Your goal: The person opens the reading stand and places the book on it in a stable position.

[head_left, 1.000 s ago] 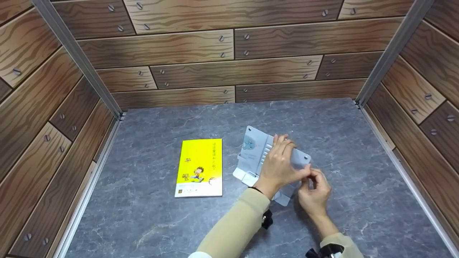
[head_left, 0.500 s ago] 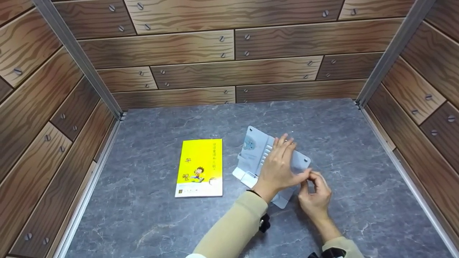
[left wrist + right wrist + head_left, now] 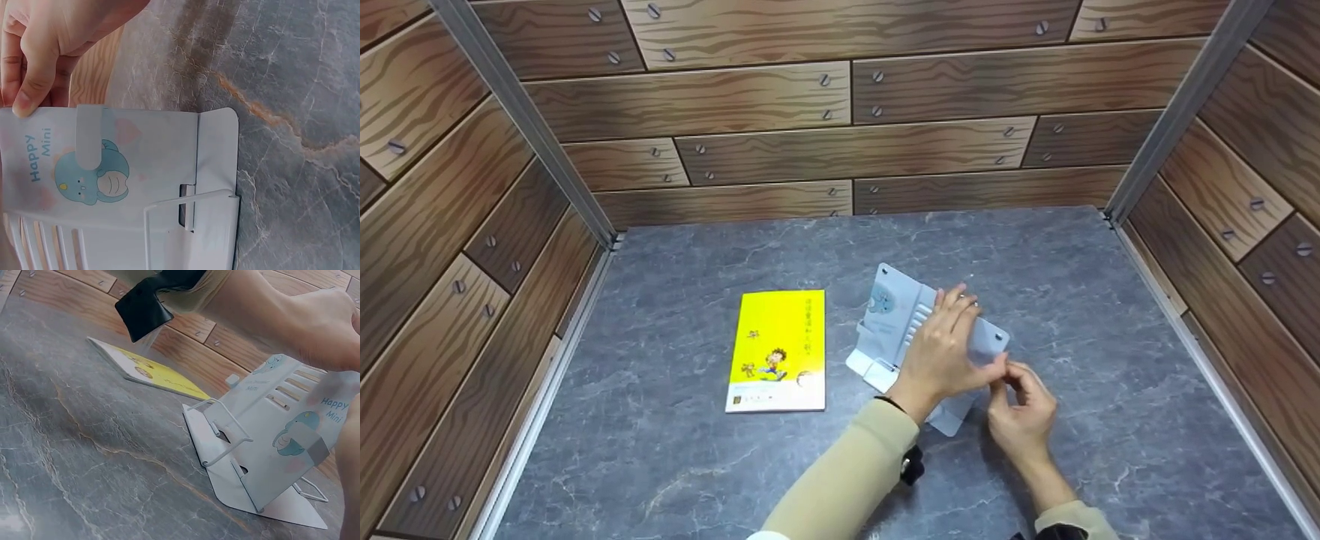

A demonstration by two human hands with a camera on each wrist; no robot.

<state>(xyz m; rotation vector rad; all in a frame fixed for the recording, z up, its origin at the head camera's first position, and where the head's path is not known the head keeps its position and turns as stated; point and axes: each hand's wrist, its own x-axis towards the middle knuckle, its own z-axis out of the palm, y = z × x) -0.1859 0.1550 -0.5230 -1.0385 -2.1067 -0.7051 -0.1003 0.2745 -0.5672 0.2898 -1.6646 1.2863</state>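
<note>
A pale blue-white book stand [image 3: 896, 315] with cartoon dinosaurs and "Happy Mini" printing stands unfolded on the tabletop, its back panel tilted up. My left hand [image 3: 941, 349] lies across the panel's slotted middle and holds it, fingers over the top edge, thumb reaching to the right-hand side. There my right hand [image 3: 1024, 409] pinches the panel's side edge. In the left wrist view the right thumb [image 3: 34, 93] presses on the front face, with the fingers behind. A wire page holder [image 3: 230, 433] sticks out over the stand's base [image 3: 270, 509]. The left fingertips are hidden in both wrist views.
A yellow book [image 3: 776, 345] with a cartoon child on its cover lies flat left of the stand. Grey marbled tabletop [image 3: 660, 465] extends around both. Wood-patterned walls [image 3: 765, 94] with metal corner posts [image 3: 532, 135] enclose the back and sides.
The stand's lower front corner has shifted slightly toward me and to the left. My right hand has moved a little to the right. Both hands keep their hold; the yellow book stays put.
</note>
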